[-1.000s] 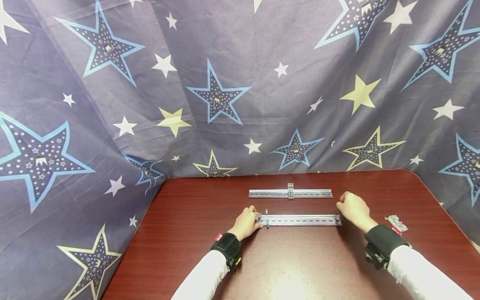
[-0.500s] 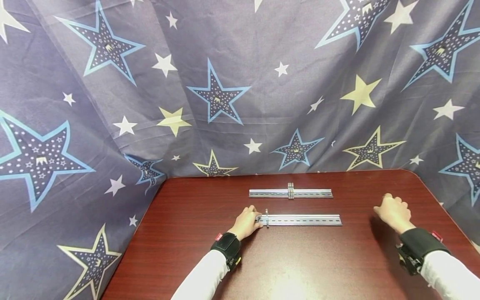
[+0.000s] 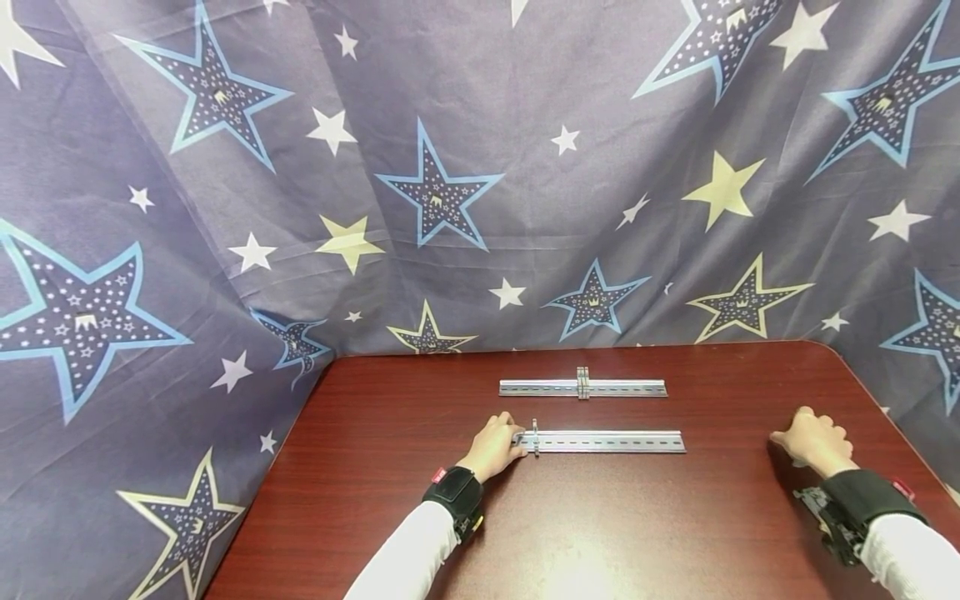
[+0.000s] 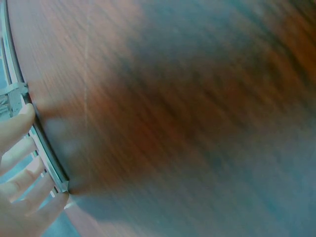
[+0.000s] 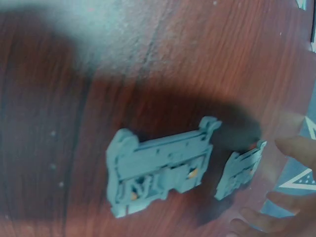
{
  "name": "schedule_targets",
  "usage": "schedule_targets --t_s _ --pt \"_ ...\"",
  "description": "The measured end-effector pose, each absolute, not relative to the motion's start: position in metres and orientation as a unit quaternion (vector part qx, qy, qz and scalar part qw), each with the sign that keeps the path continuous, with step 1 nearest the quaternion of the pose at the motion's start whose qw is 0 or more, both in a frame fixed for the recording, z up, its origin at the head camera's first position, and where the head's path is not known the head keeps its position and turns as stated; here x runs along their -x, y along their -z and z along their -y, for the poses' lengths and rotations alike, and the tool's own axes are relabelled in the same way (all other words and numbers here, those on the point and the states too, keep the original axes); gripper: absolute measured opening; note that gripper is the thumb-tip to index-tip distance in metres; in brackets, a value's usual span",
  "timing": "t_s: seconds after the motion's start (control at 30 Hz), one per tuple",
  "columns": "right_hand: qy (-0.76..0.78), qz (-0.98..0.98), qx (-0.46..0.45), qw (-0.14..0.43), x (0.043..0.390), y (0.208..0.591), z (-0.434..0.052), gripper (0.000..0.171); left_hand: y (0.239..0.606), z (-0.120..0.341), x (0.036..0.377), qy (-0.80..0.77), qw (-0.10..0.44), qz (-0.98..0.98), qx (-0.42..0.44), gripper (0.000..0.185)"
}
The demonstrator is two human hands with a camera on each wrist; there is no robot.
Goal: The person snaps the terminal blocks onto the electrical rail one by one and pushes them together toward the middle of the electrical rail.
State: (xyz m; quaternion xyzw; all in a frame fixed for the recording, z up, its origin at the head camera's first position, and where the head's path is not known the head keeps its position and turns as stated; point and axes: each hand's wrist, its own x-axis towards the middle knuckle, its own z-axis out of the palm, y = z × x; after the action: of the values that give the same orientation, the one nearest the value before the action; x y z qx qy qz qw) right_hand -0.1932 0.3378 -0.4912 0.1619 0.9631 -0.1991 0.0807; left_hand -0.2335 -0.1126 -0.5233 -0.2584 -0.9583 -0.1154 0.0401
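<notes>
Left hand: I see the left hand (image 3: pixel 491 446) gripping one end of a long silver slotted metal rail (image 3: pixel 607 442).
On that rail: one thin, pale upright piece (image 3: pixel 536 437), just right of this grip; seated, I judge.
Right hand: well right of the rail, the right hand (image 3: pixel 816 442) has its fingers parted, holding nothing I can make out.
Loose: a flat grey plastic block (image 5: pixel 158 168) and a similar grey block (image 5: pixel 241 168), the latter just beside the right fingertips; contact unclear.
Far rail: beyond the left grip, a second silver slotted rail (image 3: pixel 626 387) carries clustered upright pieces (image 3: pixel 582 382).
Progress: early on the gripped rail, I judge; one piece on, two blocks off.
</notes>
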Motion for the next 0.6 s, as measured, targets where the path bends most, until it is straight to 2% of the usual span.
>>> schedule_targets --t_s 0.37,0.47,0.6 --pt "0.213 -0.959 -0.165 0.092 0.1871 0.4981 -0.3459 0.066 0.5216 0.1118 0.2316 0.121 0.04 0.957 0.259 0.031" --pt "0.219 -0.958 -0.162 0.093 0.1867 0.4988 -0.3471 0.062 0.5212 0.1117 0.2314 0.12 0.041 0.957 0.259 0.03" --pt "0.214 -0.964 -0.134 0.079 0.1854 0.4992 -0.3478 0.047 0.5214 0.1116 0.2314 0.119 0.041 0.958 0.259 0.03"
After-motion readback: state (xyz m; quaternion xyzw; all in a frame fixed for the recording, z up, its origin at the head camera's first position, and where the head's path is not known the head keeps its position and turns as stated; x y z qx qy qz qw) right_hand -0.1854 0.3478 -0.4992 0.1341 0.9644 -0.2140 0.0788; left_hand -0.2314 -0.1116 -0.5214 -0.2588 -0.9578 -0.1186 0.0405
